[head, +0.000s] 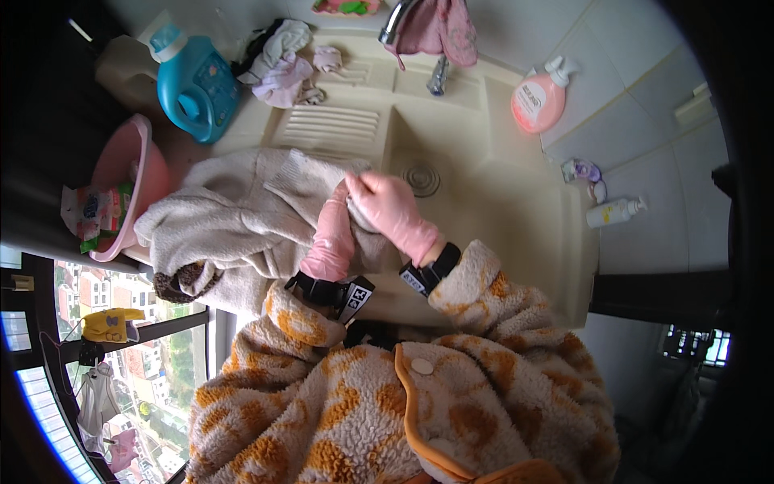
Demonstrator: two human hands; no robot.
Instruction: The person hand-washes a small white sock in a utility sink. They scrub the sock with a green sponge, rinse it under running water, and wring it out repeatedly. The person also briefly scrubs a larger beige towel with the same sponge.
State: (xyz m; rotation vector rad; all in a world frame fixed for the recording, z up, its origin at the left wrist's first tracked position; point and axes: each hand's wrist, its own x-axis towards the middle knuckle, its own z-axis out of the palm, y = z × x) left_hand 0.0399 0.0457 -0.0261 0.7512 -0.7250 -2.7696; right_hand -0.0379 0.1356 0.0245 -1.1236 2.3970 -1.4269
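Observation:
A light grey-beige fleece garment [242, 206] lies bunched over the ribbed washboard side of a cream sink [520, 242]. Its right end reaches the edge of the basin. My left hand [331, 236], in a pink glove, grips the cloth near that end, its fingers partly hidden by the fabric and the other hand. Close against it, my right hand [384, 202], gloved the same way, is curled around a fold of the garment. Dark brown trim [184, 283] shows at the garment's lower left. The round drain [421, 179] is visible just beyond my right hand.
A blue detergent jug [199, 88] and small crumpled clothes [284, 72] stand at the back left. A pink basin [145, 163] holds packets. A pink cloth [444, 30] hangs over the faucet [394, 23]. Pump bottles [540, 100] line the right side. A window is at lower left.

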